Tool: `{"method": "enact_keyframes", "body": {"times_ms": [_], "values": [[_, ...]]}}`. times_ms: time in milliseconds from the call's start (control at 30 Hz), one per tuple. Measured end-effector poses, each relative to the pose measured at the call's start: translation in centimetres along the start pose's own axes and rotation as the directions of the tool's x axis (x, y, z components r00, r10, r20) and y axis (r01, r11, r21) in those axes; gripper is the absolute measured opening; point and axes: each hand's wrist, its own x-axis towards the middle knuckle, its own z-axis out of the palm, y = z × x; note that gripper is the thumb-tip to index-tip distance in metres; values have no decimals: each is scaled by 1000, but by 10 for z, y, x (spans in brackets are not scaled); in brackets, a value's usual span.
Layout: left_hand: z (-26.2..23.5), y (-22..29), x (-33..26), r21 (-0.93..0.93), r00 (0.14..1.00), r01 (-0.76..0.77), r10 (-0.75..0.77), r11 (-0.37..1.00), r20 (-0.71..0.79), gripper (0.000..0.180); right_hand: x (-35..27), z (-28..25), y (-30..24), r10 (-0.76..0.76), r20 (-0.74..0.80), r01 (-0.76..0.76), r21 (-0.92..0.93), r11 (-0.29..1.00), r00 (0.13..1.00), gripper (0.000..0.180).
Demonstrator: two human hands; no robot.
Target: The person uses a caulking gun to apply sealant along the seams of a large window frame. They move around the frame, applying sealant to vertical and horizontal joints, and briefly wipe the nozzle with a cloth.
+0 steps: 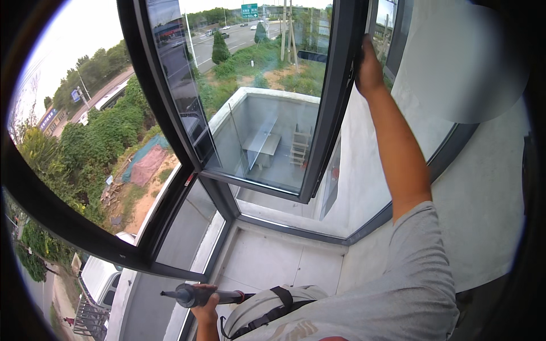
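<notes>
My left hand (pixel 207 310), low in the view, is closed around the front of a caulking gun (pixel 186 295). The gun has a dark conical tip pointing left, and its barrel runs back to the right past my waist. Stretched far up to the right, my right hand (pixel 371 69) grips the outer edge of a dark-framed window sash (pixel 340 108). The sash stands swung out of its frame, its glass facing me. Part of the fingers on that hand is hidden behind the sash edge.
Dark window frame bars (pixel 165 233) curve around the left and below. A grey floor (pixel 267 256) lies under me, with a pale wall (pixel 489 187) at right. Through the glass show a table (pixel 263 143) and a ladder-like stand (pixel 300 148). Outside are bushes, a road and a white vehicle (pixel 99 278).
</notes>
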Motion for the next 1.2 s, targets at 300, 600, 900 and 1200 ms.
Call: {"method": "enact_keyframes", "body": {"times_ms": [300,600,900,1200], "values": [[-59,23,-52,-50,982,-4,-5,999,-188,52,-49,21,-15,83,-25,-80,101,992,996,69],[-158,31,-91,10,977,-2,4,1000,-211,43,-243,149,-102,-321,347,443,-370,817,881,76],[-247,48,-136,45,954,69,-53,997,-295,44,-307,338,-123,-411,813,813,-125,569,413,61],[-265,50,-164,130,863,-156,199,979,-464,42,-310,466,-72,-356,898,886,-73,459,258,41]]}}
